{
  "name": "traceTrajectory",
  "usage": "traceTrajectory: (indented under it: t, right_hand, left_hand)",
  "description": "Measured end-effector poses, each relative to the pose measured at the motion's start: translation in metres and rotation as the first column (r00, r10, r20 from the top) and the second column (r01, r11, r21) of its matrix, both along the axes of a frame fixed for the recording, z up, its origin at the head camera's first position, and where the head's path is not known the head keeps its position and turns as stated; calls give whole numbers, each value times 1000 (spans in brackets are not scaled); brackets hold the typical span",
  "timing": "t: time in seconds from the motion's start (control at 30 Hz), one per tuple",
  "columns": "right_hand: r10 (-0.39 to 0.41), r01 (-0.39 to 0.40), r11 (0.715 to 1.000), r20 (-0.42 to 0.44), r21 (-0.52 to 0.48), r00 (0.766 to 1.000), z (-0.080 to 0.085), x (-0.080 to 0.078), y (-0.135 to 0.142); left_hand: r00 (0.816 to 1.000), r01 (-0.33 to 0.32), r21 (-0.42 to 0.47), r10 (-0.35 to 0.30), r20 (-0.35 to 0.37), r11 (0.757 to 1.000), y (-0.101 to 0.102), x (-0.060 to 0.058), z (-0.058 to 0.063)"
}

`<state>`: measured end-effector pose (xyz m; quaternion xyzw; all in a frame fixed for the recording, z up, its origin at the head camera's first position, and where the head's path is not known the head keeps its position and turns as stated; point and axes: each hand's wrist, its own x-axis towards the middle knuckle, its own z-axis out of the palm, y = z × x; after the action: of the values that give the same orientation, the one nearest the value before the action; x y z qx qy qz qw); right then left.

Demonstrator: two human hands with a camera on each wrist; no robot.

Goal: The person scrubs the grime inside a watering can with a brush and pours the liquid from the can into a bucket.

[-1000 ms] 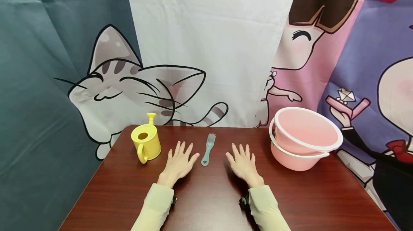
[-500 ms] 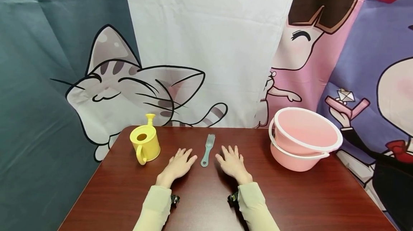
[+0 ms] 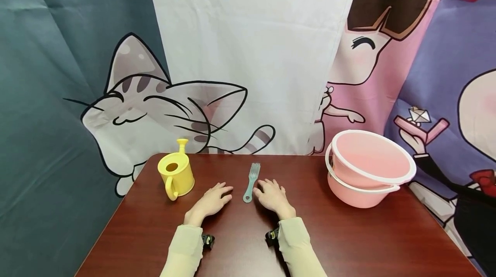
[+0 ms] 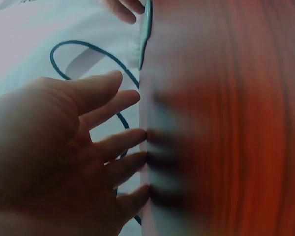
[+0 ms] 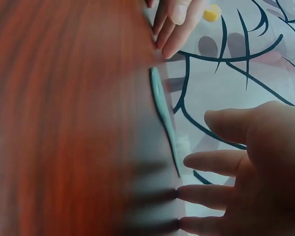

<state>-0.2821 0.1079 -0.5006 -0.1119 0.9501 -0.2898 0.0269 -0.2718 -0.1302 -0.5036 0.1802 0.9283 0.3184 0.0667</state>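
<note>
A teal fork [image 3: 251, 183] lies on the table, tines pointing to the far edge. Just right of its handle is my right hand [image 3: 272, 197], fingers loosely spread and holding nothing. Left of the fork, a wider gap away, my left hand [image 3: 211, 201] has its fingers extended and relaxed. In the left wrist view, fingertips of the left hand [image 4: 64, 152] touch the tabletop. In the right wrist view the fork [image 5: 162, 115] lies beyond the thumb and index finger of the right hand [image 5: 255, 167], apart from them.
A yellow watering can [image 3: 178, 178] stands at the back left of the dark wooden table [image 3: 236, 247]. Two pink basins [image 3: 360, 197] with white rims are stacked at the back right, the upper one tilted. A printed cartoon curtain [image 3: 248, 44] hangs behind the table.
My right hand has moved left, close to the fork, and slightly toward me. My left hand has drawn back a little and its fingers are less spread. The fork has stayed on the table.
</note>
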Motion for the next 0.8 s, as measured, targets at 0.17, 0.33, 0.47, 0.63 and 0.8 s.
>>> traceTrajectory:
  t: [0.17,0.33,0.47,0.63,0.8]
  right_hand:
    - [-17,17,1000,-47,-4,999,0,-4,-10]
    - [-83,84,996,-84,15,993,1,-6,-19]
    - [-124,128,991,-118,26,985,-1,-8,-25]
    - [-166,169,985,-86,37,982,-3,-5,-31]
    - [-205,209,977,-70,46,976,-3,-6,-34]
  left_hand:
    - [1000,-9,61,9,-2,998,-11,-1,-2]
    - [997,-72,138,73,-8,988,-25,-5,-2]
    - [993,-122,191,120,21,974,-43,-5,-6]
    - [976,-211,304,183,118,929,-71,9,-11]
    - [960,-268,382,213,181,885,-89,18,-11]
